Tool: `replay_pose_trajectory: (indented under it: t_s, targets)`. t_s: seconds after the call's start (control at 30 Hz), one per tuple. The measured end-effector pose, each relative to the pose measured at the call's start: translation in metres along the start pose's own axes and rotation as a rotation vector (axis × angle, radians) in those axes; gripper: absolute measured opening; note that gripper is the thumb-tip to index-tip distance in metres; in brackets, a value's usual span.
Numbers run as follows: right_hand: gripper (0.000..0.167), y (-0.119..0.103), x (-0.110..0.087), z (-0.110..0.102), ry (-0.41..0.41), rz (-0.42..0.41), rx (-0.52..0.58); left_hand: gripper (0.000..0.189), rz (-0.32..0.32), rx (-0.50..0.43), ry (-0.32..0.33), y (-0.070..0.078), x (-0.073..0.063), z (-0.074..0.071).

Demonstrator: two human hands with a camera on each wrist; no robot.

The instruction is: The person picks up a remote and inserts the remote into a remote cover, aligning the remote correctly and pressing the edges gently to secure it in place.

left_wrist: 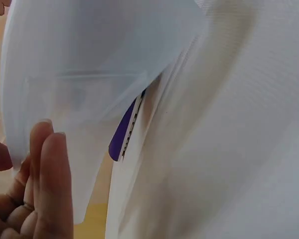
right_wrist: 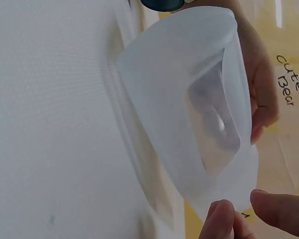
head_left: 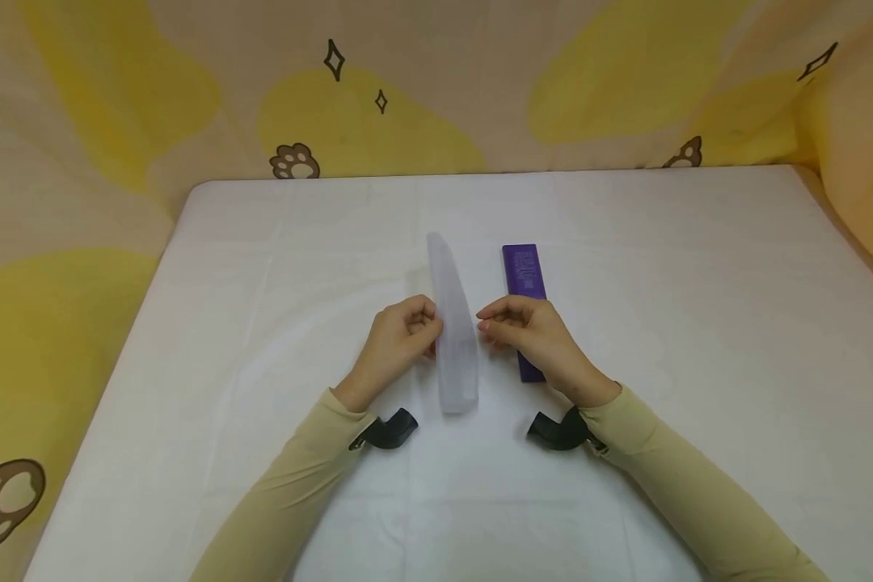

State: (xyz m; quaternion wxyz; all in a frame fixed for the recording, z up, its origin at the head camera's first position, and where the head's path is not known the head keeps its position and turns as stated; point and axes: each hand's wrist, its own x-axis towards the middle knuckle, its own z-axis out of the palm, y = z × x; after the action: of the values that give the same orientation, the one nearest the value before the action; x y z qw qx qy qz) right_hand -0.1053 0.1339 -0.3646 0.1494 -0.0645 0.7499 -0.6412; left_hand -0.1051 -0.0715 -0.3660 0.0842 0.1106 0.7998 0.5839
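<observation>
A frosted, translucent plastic pouch (head_left: 454,356) stands on edge over the middle of the table, its long side running away from me. My left hand (head_left: 396,339) pinches its left upper edge between thumb and fingers. In the right wrist view, the pouch (right_wrist: 159,94) gapes along its upper edge, with a clearer panel in its side. My right hand (head_left: 546,339) is just to the right of the pouch, thumb and fingertips slightly parted close to its edge. Beneath that hand, partly covered by it, lies a slim purple box (head_left: 525,271) with small pale print.
A white cloth covers the table (head_left: 662,259). Behind it hangs a yellow and beige curtain (head_left: 407,48) with paw prints. Black wrist mounts (head_left: 393,430) stick out inward from both sleeves, low over the cloth.
</observation>
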Motion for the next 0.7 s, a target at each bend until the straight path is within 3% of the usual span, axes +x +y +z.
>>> replay_pose_trajectory:
  t_s: [0.27,0.43,0.57,0.7]
  targets:
    - [0.026,-0.0013,0.0012,-0.0009,-0.02,0.011,-0.013,0.004,0.106,-0.143,-0.034,0.0002,-0.0015,-0.0043]
    - [0.027,-0.0012,0.0012,-0.0032,-0.054,0.026,0.06,0.005,0.121,-0.233,-0.086,-0.0007,-0.0019,-0.0046]
    - [0.023,-0.0004,0.0017,-0.0031,-0.032,0.034,0.079,0.012,0.072,-0.272,-0.102,-0.0008,-0.0011,-0.0034]
    - [0.021,-0.0002,0.0019,-0.0015,-0.017,0.031,0.072,0.02,-0.065,-0.291,-0.07,-0.0015,0.001,-0.0008]
